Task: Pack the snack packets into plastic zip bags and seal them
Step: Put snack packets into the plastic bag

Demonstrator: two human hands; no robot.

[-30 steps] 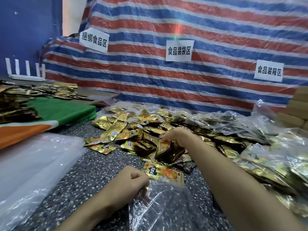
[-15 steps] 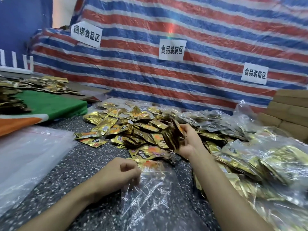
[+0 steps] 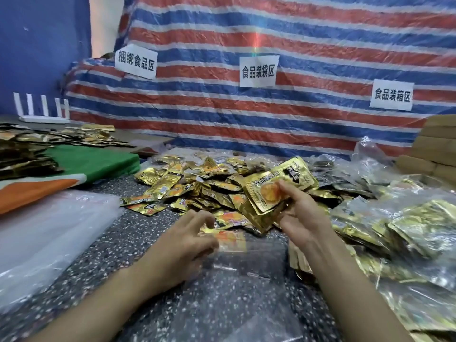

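Speckled counter (image 3: pixel 138 233) carries everything. Loose packet pile (image 3: pixel 197 188) at 12 o'clock, filled bags (image 3: pixel 407 230) at 3, empty bag stack (image 3: pixel 49 230) at 9. Clear zip bag (image 3: pixel 234 292) lies flat at 6, mouth prob. twd the pile. Right grip (image 3: pixel 299 215) clasps a packet stack (image 3: pixel 276 191) at 1, above the bag. Left grip (image 3: pixel 182 243) hovers at the mouth, blurred; can't tell if it pinches the lip. Best approach: lift one lip w/ left, square the stack, slide it in edge-first.

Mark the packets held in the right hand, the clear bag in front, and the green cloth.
packets (image 3: pixel 266 193): head view, orange print on the top packet.
clear bag (image 3: pixel 246 287): head view, middle of its film.
green cloth (image 3: pixel 93 164): head view, its top surface.
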